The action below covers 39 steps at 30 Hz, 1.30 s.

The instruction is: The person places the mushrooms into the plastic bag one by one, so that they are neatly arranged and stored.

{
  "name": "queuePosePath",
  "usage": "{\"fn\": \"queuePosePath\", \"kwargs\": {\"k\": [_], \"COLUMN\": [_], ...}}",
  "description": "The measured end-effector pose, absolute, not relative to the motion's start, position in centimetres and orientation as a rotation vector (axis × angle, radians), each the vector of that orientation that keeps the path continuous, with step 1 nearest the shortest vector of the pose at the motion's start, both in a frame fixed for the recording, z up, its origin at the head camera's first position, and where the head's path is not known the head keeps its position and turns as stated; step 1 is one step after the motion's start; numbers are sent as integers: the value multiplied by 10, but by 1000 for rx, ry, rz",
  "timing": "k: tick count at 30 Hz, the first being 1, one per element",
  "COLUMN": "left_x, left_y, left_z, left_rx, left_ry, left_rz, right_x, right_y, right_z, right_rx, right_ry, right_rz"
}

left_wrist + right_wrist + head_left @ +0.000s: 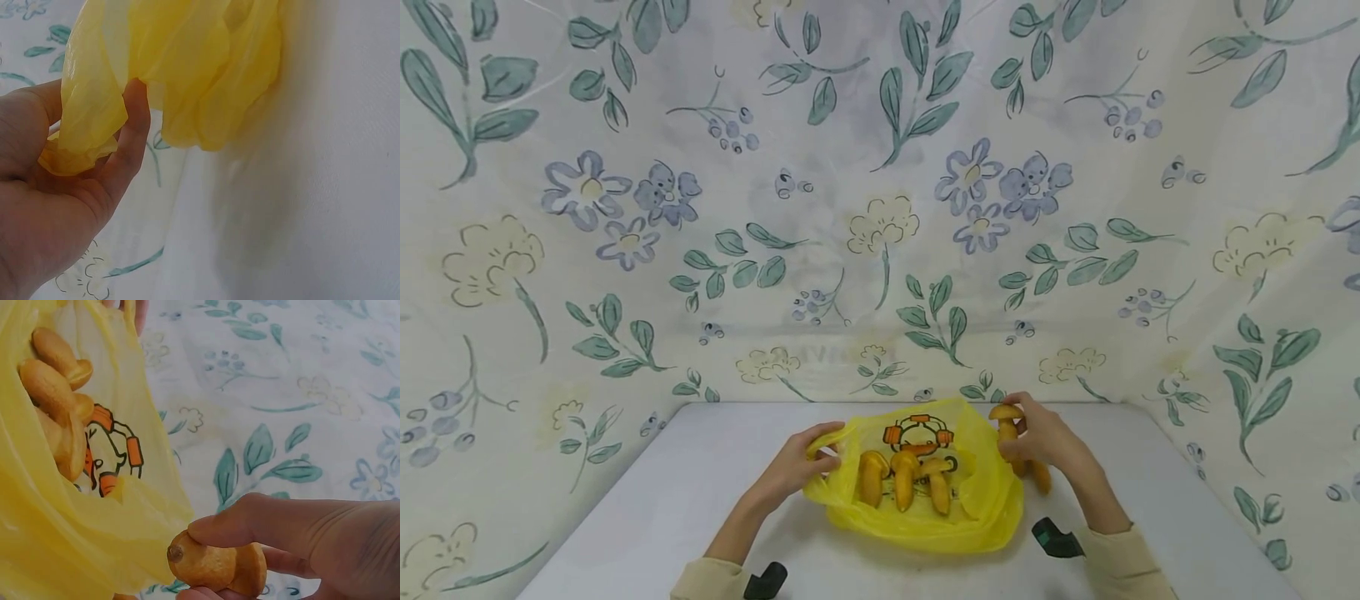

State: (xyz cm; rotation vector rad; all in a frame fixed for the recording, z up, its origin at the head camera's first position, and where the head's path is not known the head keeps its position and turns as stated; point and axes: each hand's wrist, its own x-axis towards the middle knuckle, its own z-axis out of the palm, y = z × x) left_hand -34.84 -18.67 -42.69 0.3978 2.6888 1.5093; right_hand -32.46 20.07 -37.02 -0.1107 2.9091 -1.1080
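Observation:
A yellow plastic bag (917,535) lies spread on the table with its mouth open, an orange and black print showing inside. Several orange-brown mushrooms (905,483) rest in it side by side, and they also show at the upper left of the right wrist view. My left hand (801,460) grips the bag's left handle, its fingers curled through the loop. At the bag's right edge, my right hand (1047,433) pinches a mushroom (203,559) between thumb and fingers, cap up. Below that hand, another mushroom (1041,477) lies on the table just outside the bag.
The white table (715,433) runs back to a hanging cloth (820,275) printed with flowers and leaves. Dark wrist-worn devices (1057,538) show near both beige sleeves (1123,562).

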Motion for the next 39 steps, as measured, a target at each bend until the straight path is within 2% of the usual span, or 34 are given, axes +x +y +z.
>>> {"fn": "queuePosePath", "kwargs": {"k": [18, 39], "left_x": [-350, -346], "left_y": [-185, -184], "left_z": [-429, -427], "left_rx": [400, 418], "left_ry": [2685, 2673], "left_rz": [1506, 1520], "right_x": [-317, -309], "right_y": [168, 134], "right_z": [-378, -395], "right_rx": [-199, -390], "right_ry": [2823, 2872], "right_rz": [-1223, -1051]}}
